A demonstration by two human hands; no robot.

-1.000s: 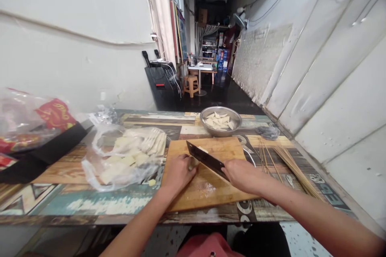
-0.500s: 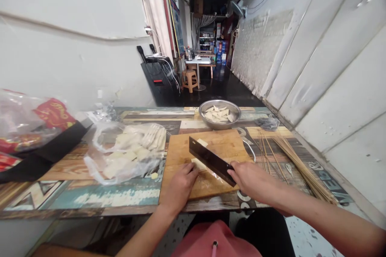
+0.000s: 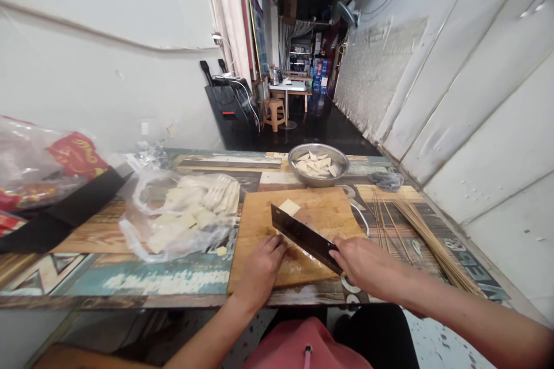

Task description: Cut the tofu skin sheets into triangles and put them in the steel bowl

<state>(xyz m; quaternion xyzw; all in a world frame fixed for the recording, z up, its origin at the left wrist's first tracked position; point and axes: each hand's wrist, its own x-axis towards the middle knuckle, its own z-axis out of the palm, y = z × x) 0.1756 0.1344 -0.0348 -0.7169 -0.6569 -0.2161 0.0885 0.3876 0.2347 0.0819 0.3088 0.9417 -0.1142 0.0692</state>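
My right hand (image 3: 357, 259) is closed round the handle of a dark cleaver (image 3: 305, 239), its blade slanting over a wooden cutting board (image 3: 255, 213). My left hand (image 3: 262, 268) rests on the board with fingers bent together at the blade's near side. Those fingertips press on a pale flat slice, tofu-like, which the blade mostly hides. Beyond the blade lies another pale piece (image 3: 289, 206). A metal bowl (image 3: 318, 180) behind the board holds several triangular pale pieces. Left of the board, an open plastic bag (image 3: 138, 236) contains more pale slices (image 3: 186, 219).
Thin wooden skewers (image 3: 437, 242) lie at the right of the patterned table (image 3: 142, 285), below a crumpled grey plastic bag (image 3: 387, 180). A black tray (image 3: 69, 213) with red packets stands at the left. One small pale scrap (image 3: 221, 251) sits beside the board.
The cleaver has moved slightly down and toward me, showing more of the far piece and covering more of the slice at my left fingertips. My left hand stays almost in place.
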